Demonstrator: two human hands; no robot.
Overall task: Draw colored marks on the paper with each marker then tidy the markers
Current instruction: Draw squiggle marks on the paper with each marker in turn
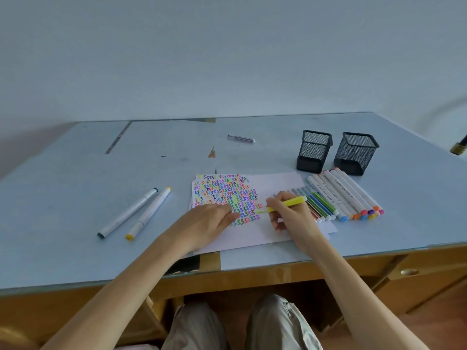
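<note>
On the smooth pale blue tabletop point(75, 198), far left, two long white cylindrical markers lie side by side and slanted, one with dark teal end caps point(127, 213) and one with yellow end caps point(149, 212), both well apart from the hands. Next comes the stack of white paper sheets point(252, 233), its upper left part filled with dense rows of small wavy marks in many colours. The left hand point(207, 221) lies flat on the paper with fingers relaxed and straight, pressing the sheet down over the lower edge of the marks. Just beside it, the right hand point(288, 215) pinches a slim yellow plastic marker point(285, 203) between thumb and fingers, its tip touching the paper at the right edge of the coloured rows. Beyond the paper, a short grey metal rod point(241, 138) lies alone near the far middle. Right of the writing hand, a row of thin coloured felt pens point(319, 204) and a row of thick white double-ended markers with coloured caps point(346, 193) lie parallel, touching one another. Behind them stand two upright square black wire-mesh pen holders point(314, 150) and point(356, 152).
</note>
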